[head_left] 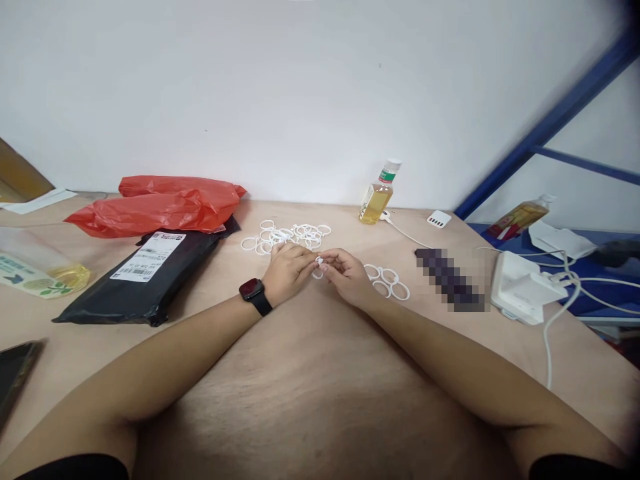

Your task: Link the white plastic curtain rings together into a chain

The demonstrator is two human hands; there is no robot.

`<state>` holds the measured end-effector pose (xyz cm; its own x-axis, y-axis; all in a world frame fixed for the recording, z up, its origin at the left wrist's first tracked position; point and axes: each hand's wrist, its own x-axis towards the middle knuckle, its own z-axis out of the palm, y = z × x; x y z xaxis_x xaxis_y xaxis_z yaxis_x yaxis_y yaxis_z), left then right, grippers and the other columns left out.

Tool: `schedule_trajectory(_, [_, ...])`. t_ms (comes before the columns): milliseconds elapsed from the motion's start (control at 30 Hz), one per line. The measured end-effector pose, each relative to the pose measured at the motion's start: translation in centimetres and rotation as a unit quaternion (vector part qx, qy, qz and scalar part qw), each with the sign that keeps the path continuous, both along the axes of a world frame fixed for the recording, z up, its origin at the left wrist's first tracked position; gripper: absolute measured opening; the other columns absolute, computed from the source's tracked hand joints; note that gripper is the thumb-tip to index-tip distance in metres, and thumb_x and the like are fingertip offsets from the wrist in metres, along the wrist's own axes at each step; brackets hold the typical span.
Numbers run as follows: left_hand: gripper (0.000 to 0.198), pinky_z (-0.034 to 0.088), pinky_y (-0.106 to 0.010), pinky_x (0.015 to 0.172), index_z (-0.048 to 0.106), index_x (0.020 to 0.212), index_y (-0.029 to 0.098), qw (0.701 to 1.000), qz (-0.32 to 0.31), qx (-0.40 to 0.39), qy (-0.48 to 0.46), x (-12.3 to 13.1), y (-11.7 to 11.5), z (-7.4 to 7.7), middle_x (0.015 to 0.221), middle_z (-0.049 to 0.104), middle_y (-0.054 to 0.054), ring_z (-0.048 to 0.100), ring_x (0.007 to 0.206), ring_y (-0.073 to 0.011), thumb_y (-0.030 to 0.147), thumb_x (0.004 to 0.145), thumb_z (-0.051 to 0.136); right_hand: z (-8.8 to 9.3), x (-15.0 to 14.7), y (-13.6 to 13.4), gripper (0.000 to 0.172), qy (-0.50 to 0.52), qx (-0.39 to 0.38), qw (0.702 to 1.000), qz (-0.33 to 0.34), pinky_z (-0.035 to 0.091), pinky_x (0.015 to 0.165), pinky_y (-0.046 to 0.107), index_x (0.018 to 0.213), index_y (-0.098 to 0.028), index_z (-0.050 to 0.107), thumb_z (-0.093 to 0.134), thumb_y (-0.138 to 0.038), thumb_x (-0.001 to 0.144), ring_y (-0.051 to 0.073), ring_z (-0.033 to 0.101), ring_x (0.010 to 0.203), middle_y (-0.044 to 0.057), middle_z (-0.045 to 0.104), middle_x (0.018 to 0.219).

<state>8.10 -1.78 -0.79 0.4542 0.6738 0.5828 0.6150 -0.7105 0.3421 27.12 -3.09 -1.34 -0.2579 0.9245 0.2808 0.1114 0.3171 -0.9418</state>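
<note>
Both my hands meet at the middle of a wooden table (310, 373). My left hand (286, 270), with a black smartwatch (255, 296) on its wrist, and my right hand (346, 273) pinch one small white plastic ring (319, 265) between their fingertips. A loose heap of white rings (287, 237) lies just beyond my left hand. A small group of linked white rings (386, 281) lies on the table right of my right hand.
A black mailing bag with a label (145, 273) and a red plastic bag (160, 203) lie at the left. A bottle of yellow liquid (377, 197) stands by the wall. A white charger with cables (525, 287) sits at the right, near a blue metal frame (545, 127).
</note>
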Motion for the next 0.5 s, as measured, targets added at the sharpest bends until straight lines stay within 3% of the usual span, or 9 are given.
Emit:
schedule_trajectory(133, [0.028, 0.032, -0.044, 0.094, 0.071, 0.112, 0.027, 1.0, -0.004, 0.009, -0.02, 0.0, -0.1, 0.0, 0.102, 0.074, -0.005, 0.06, 0.099, -0.0208, 0.039, 0.099, 0.05, -0.14, 0.45, 0.01, 0.031, -0.012, 0.007, 1.0, -0.014, 0.046, 0.057, 0.024, 0.097, -0.02, 0.063, 0.067, -0.049, 0.085, 0.011, 0.055, 0.062, -0.001, 0.062, 0.074])
schedule_trajectory(267, [0.026, 0.034, -0.043, 0.095, 0.073, 0.102, 0.026, 0.998, -0.009, 0.024, -0.048, -0.07, -0.45, 0.46, 0.104, 0.075, -0.004, 0.062, 0.101, -0.0205, 0.042, 0.097, 0.053, 0.19, 0.59, -0.36, 0.029, -0.025, 0.021, 0.999, -0.031, 0.045, 0.057, 0.024, 0.094, -0.02, 0.064, 0.066, -0.048, 0.086, 0.011, 0.054, 0.06, -0.003, 0.059, 0.067])
schedule_trajectory(500, [0.024, 0.034, -0.042, 0.096, 0.073, 0.089, 0.025, 0.996, -0.038, 0.047, -0.061, 0.02, -0.85, 0.88, 0.098, 0.076, -0.002, 0.063, 0.1, -0.0189, 0.04, 0.096, 0.056, 0.8, 0.57, -0.81, 0.025, -0.025, 0.033, 0.999, -0.005, 0.049, 0.062, 0.027, 0.091, -0.02, 0.064, 0.065, -0.045, 0.087, 0.013, 0.061, 0.066, 0.001, 0.067, 0.075])
